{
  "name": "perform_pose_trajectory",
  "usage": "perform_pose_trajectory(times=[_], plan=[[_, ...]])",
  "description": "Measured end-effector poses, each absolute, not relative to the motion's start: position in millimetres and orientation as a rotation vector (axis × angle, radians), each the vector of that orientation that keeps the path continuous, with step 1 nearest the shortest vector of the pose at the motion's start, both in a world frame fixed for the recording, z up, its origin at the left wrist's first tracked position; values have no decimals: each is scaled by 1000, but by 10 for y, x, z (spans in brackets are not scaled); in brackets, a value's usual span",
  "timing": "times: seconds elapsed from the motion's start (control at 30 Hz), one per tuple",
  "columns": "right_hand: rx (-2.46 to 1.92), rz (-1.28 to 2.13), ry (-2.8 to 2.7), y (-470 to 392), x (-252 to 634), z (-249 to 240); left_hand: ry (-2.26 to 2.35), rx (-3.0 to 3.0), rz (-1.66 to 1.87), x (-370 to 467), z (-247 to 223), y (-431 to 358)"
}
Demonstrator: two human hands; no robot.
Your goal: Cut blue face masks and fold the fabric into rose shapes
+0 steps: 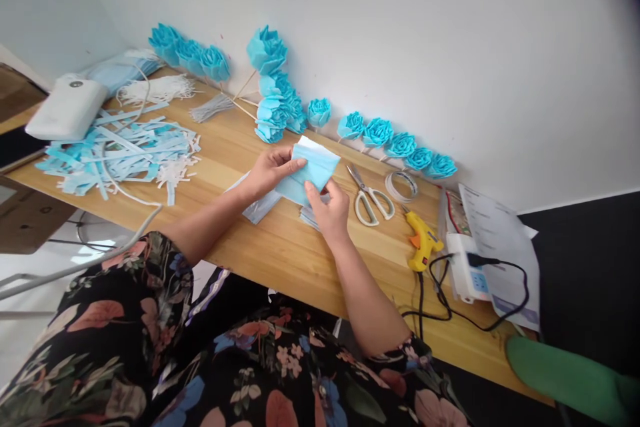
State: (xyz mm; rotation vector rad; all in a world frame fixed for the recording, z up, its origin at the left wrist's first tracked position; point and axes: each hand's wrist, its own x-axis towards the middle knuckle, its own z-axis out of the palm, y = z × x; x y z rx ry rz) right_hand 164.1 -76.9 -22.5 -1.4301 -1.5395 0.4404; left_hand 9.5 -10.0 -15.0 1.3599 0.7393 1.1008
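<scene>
While both hands are raised above the wooden tabletop (287, 257), a light-blue sheet (320, 161) is held between them (a white layer is exposed along its upper edge). Its left side is gripped by the left hand (273, 170), the thumb being laid across the front face; its lower right part is pinched by the right hand (331, 203), whose thumb is likewise pressed on the front. The fingertips behind the sheet are hidden. Beneath the hands, grey-blue pieces (261, 207) are partly covered by the sheet and the left hand, and a small stack (309, 216) is seen beside the right hand.

To the right are placed a pair of scissors (365, 189), its tips directed toward the wall, a roll of tape (403, 198) and a yellow glue gun (424, 240). Beyond these, a white power strip (464, 270) is set beside printed paper (505, 253). Along the wall, blue flowers (377, 132) on thin stems are arranged singly and in groups. At the left, a heap of blue and white strips (135, 147) is spread near a white power bank (67, 110), with a bundle of grey wires (213, 107) and white cords (155, 90) laid behind.
</scene>
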Motion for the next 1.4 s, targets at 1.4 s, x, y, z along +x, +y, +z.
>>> perform_pose_trajectory(times=[1.4], plan=[[-1308, 666, -1070, -657, 1738, -330, 931, 1743, 1114, 158, -33, -218]])
